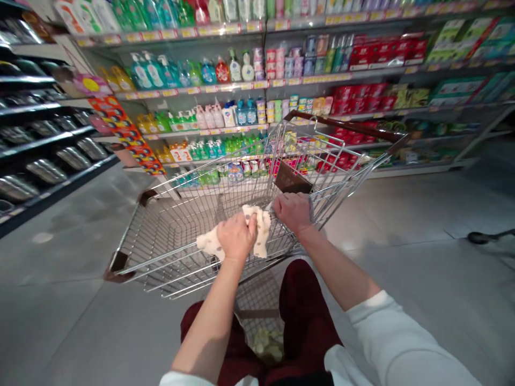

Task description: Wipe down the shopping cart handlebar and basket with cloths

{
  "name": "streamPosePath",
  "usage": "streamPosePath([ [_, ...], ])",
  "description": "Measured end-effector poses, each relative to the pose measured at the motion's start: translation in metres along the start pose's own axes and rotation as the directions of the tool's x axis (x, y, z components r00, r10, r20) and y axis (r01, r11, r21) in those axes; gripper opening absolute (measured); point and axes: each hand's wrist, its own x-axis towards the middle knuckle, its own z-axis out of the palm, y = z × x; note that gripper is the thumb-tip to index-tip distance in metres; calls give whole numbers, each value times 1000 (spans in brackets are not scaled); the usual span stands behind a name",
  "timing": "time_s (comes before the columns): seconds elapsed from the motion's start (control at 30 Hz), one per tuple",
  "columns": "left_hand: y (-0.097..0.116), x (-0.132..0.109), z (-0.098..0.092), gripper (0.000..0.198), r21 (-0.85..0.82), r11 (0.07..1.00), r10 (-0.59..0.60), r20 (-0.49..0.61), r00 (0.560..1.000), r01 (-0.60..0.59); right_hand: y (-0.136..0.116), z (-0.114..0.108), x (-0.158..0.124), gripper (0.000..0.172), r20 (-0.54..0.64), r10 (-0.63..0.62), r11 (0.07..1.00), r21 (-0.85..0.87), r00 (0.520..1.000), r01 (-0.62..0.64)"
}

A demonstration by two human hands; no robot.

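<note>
A wire shopping cart point(161, 262) stands sideways in front of me, its brown handle point(346, 126) at the upper right. My left hand point(235, 236) is closed round a cream cloth with grey spots point(261, 236), pressed onto the cart's near top rail. Parts of the cloth stick out on both sides of the fist. To its right, my right hand point(293, 212) is closed over the same rail. A greyish edge shows by that hand, too little to name. Just behind it is a brown panel point(292, 179) at the child seat.
Shelves point(241, 86) of pump bottles, tubs and red boxes line the far side. Metal pots point(46, 170) fill the left shelves. An orange patterned strip point(124, 134) hangs at the corner. Below the cart, something pale green point(267, 343) lies between my legs. A dark wheeled object point(478, 237) is at the right.
</note>
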Motion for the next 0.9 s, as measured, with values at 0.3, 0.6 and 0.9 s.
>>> streamPosePath([
  [0.3, 2, 14, 6, 50, 31, 995, 93, -30, 995, -93, -4, 9, -22, 23, -98, -231, 963, 116, 968, 242],
  [0.6, -44, 8, 7, 50, 102, 986, 140, -78, 987, -132, 88, -18, -34, 27, -171, -409, 908, 24, 897, 418],
  [0.9, -54, 10, 7, 53, 117, 989, 98, -51, 994, -92, 72, -18, -39, 21, -194, -116, 993, -12, 974, 116],
])
